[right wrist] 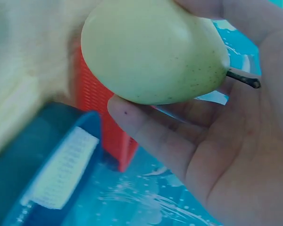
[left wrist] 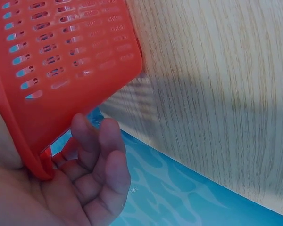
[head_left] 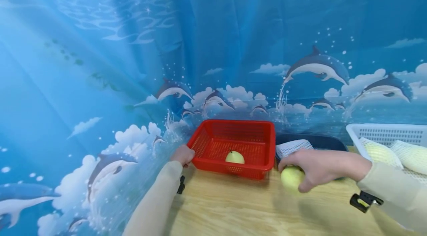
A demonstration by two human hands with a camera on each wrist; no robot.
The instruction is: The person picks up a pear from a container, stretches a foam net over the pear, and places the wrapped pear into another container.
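At the left corner of a red plastic basket (head_left: 240, 132), my left hand (head_left: 182, 155) grips the rim. In the left wrist view the curled fingers (left wrist: 114, 176) sit under the rim, with the basket's slotted wall (left wrist: 85, 94) above them. One pale yellow-green pear (head_left: 235, 157) lies inside the basket, stem up. To the right of the basket, my right hand (head_left: 317, 167) holds a second pear (head_left: 291, 179) over the wooden table. The right wrist view shows this pear (right wrist: 153, 52) between thumb and fingers, its dark stem pointing toward the palm.
Behind the right hand stands a dark tray (head_left: 328, 144) with white foam netting (head_left: 294, 147) in it. Farther right, a white basket (head_left: 383, 131) holds pears in foam nets (head_left: 383, 154). The wooden table (head_left: 213, 206) meets a blue dolphin-print curtain (head_left: 213, 43) at back and left.
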